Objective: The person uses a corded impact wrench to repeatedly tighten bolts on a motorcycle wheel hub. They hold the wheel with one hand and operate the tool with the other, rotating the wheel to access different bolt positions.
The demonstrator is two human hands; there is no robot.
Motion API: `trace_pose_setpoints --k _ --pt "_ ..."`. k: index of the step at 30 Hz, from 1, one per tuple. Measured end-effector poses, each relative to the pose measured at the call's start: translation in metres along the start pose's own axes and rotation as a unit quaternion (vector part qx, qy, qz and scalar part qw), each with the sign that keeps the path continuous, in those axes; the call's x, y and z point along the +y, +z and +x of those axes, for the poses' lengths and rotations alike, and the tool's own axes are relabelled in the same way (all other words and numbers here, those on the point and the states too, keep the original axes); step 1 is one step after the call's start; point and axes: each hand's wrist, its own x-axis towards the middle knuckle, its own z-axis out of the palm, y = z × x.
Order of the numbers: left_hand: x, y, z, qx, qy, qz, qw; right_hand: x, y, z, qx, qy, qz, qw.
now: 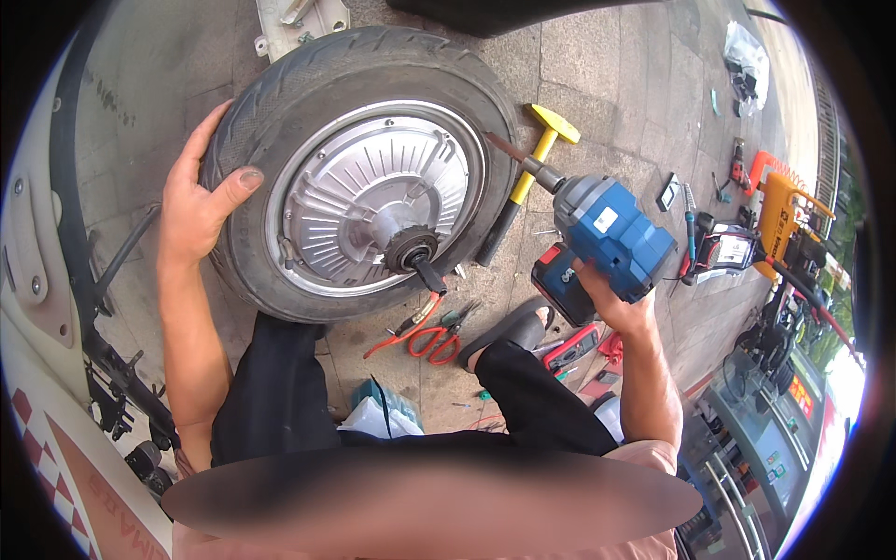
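A black scooter tyre on a silver hub-motor wheel lies on the paving in front of me, propped against my knee. My left hand grips the tyre's left edge, thumb over the tread. My right hand holds a blue cordless impact wrench by its handle, to the right of the wheel. The tool's dark bit points up-left and touches the tyre's right rim. A black axle nut and stub sit at the hub's centre.
A yellow-headed hammer lies behind the wheel on the right. Red-handled pliers and cutters lie on the pavers by my sandalled foot. More tools and an orange device are scattered at right. A scooter frame stands at left.
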Motion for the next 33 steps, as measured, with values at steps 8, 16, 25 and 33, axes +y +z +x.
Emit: trace_pose_setpoints --k 8,16,25,33 --pt "-0.012 -0.011 -0.011 0.026 0.015 0.081 0.996 0.048 0.006 -0.005 -0.029 -0.194 -0.069 0.978" --pt "-0.016 -0.018 -0.013 0.029 -0.007 0.077 0.997 0.056 0.018 -0.008 -0.062 -0.148 0.014 0.987" --pt "0.001 -0.004 -0.001 0.02 -0.011 0.054 0.998 0.053 0.027 -0.012 -0.015 -0.103 -0.015 0.994" --pt "0.006 -0.002 0.005 0.032 -0.026 0.08 0.996 0.054 0.032 -0.036 -0.019 0.017 0.059 0.998"
